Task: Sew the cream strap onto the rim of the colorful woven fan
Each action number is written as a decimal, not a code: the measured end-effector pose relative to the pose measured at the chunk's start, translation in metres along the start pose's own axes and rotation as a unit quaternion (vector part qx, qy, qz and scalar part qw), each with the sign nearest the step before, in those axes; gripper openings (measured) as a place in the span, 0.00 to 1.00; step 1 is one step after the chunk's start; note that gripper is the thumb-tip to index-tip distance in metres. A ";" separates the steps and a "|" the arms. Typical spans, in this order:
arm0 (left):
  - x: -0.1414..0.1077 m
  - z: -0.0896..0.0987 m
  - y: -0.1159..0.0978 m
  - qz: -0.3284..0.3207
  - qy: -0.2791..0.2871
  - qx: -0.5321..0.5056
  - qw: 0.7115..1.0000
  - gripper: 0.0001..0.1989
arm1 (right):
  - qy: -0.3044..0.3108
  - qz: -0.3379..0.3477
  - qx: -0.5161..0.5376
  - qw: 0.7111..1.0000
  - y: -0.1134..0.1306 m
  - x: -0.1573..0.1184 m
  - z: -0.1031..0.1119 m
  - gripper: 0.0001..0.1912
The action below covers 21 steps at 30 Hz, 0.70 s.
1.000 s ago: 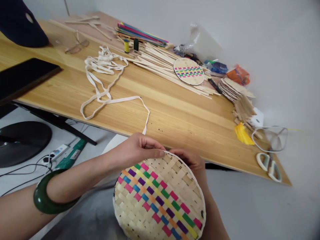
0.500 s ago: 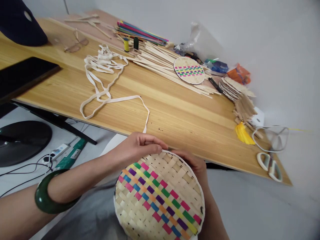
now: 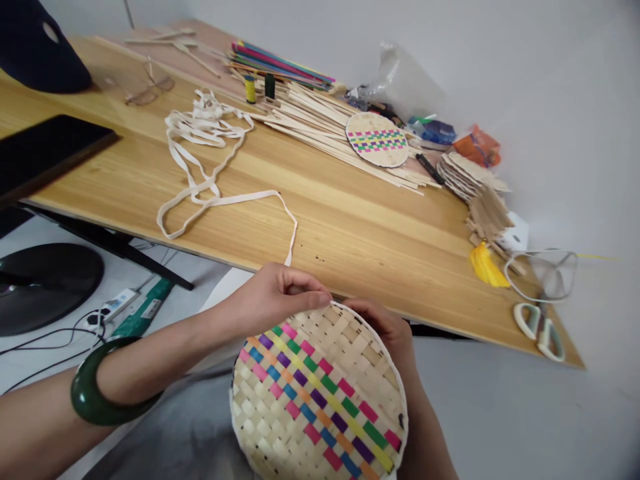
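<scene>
A round woven bamboo panel point(image 3: 320, 393) is tilted in front of me, crossed by a band of pink, green, yellow, purple, orange and blue strips. White cloth tape point(image 3: 270, 195) edges its rim and trails from my left hand up onto the table. At the upper rim, my left hand point(image 3: 283, 293), with a green bangle point(image 3: 95, 387) on its wrist, is closed, thumb and fingers pinching the tape at the edge. My right hand point(image 3: 385, 323) grips the panel's upper right edge from behind; most of its fingers are hidden.
Loose tape lies piled on the wooden table point(image 3: 400, 260). Behind it are bamboo strips point(image 3: 310, 127), a smaller woven disc point(image 3: 379, 140), thread spools point(image 3: 251, 89) and coloured strips point(image 3: 285, 65). Scissors point(image 3: 540, 327) sit at the right end, a black tablet-like slab point(image 3: 53, 153) at the left.
My left hand has shifted slightly left and down along the rim, its thumb now closer to the edge. The panel has barely moved, and the view has drifted a little.
</scene>
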<state>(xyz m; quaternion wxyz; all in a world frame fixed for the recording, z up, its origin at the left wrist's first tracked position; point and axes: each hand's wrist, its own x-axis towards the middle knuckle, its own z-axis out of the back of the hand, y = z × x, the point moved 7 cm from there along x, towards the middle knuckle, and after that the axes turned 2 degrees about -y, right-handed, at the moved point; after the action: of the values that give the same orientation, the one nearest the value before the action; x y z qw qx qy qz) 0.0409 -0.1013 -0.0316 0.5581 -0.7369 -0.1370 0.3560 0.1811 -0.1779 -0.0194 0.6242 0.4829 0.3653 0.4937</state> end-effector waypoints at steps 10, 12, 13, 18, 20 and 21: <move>-0.001 -0.003 -0.001 0.030 0.024 -0.007 0.999 0.09 | -0.001 -0.019 -0.016 1.000 -0.004 0.000 0.000 0.09; -0.001 -0.002 0.000 0.040 0.016 -0.016 0.999 0.08 | 0.003 -0.008 -0.022 1.000 -0.002 0.001 0.000 0.09; -0.001 -0.001 0.000 0.043 0.013 -0.021 0.999 0.07 | 0.005 -0.002 -0.022 1.000 0.000 0.002 0.000 0.09; 0.000 0.001 0.004 0.052 0.008 -0.049 0.997 0.04 | 0.015 0.028 -0.001 0.999 0.005 0.003 -0.001 0.14; 0.000 0.001 0.006 0.060 0.008 -0.059 0.996 0.05 | 0.010 0.029 0.007 1.000 0.006 0.002 -0.001 0.14; 0.000 0.001 0.007 0.065 0.008 -0.061 0.996 0.05 | 0.006 0.027 0.009 1.000 0.006 0.002 -0.002 0.14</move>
<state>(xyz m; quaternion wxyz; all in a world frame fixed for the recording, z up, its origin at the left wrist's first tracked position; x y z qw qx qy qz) 0.0389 -0.1035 -0.0380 0.4884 -0.7800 -0.1057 0.3767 0.1784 -0.1755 -0.0136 0.6039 0.4954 0.3607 0.5097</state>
